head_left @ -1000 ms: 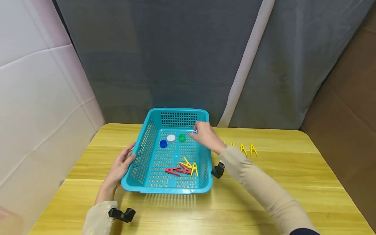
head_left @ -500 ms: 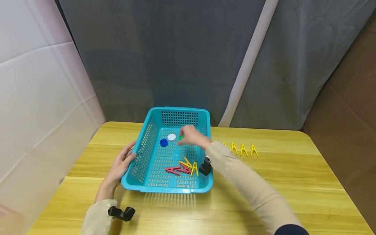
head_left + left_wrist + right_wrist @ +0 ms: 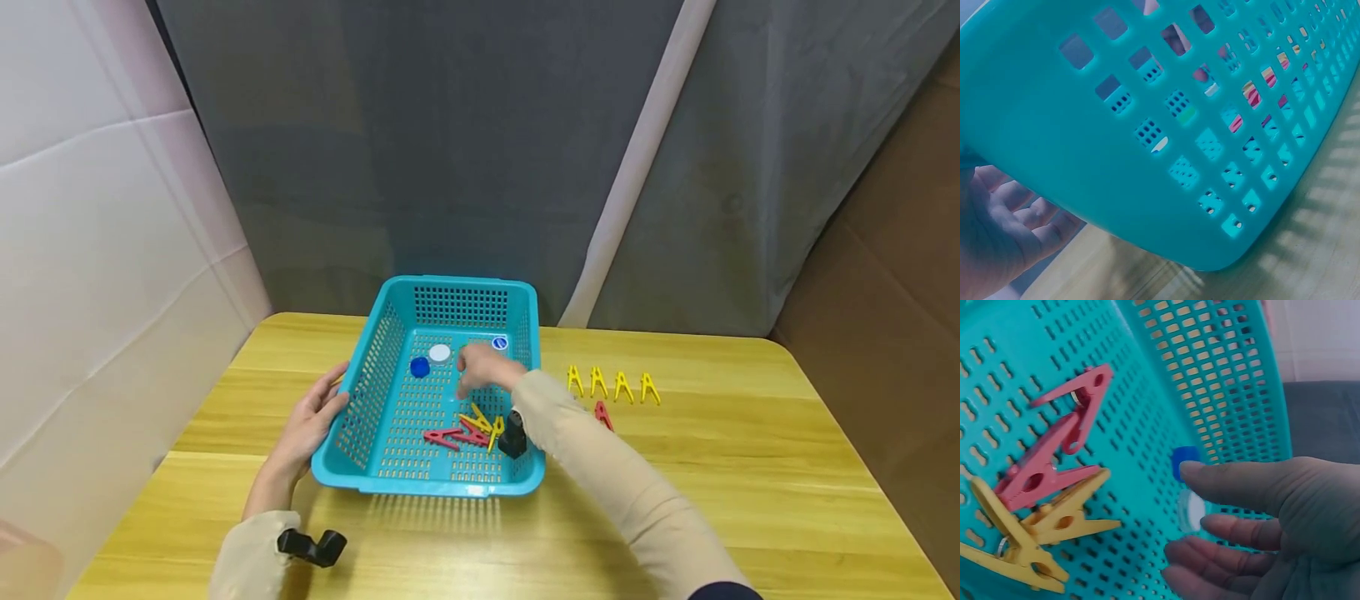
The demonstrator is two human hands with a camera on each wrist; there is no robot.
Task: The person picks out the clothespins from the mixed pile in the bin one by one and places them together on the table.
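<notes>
Lying just beyond the right hand's [image 3: 487, 369] parted fingers [image 3: 1235, 481] is a white cap [image 3: 1194, 510].

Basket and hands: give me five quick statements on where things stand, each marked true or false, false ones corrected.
1. The left hand touches the basket; the right hand is over it. True.
2. The right hand grips a peg. False: it looks empty in the right wrist view.
3. Two red pegs and two yellow pegs lie in the basket. True.
4. A white cap lies near a dark blue cap. True.
5. Every yellow peg is inside. False: four others are on the table.
</notes>
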